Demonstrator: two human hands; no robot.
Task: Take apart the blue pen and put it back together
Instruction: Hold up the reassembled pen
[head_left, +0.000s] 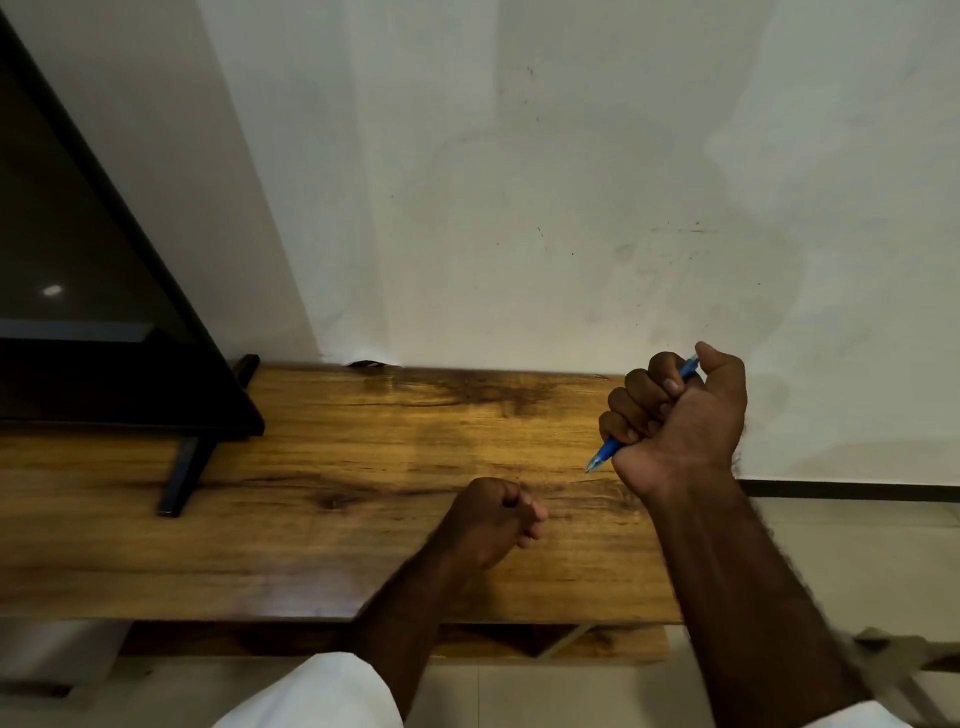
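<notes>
A long brown wooden worktop (311, 519) stands against a pale white wall (519, 182), with a black flat screen (78, 260) on its stand far to the left of the person's fingers. The right hand (680, 421) is raised above the worktop, its fingers (631, 395) clenched around the slim blue plastic pen (602, 457); the tip sticks out below the fist, pointing down-left. The left hand (493, 517) rests low, its fingers curled into a loose fist; whether it holds anything I cannot tell.

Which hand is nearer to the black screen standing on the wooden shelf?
The left hand. It rests closed on the shelf, right of the screen. The right hand is farther right, gripping the blue pen.
</notes>
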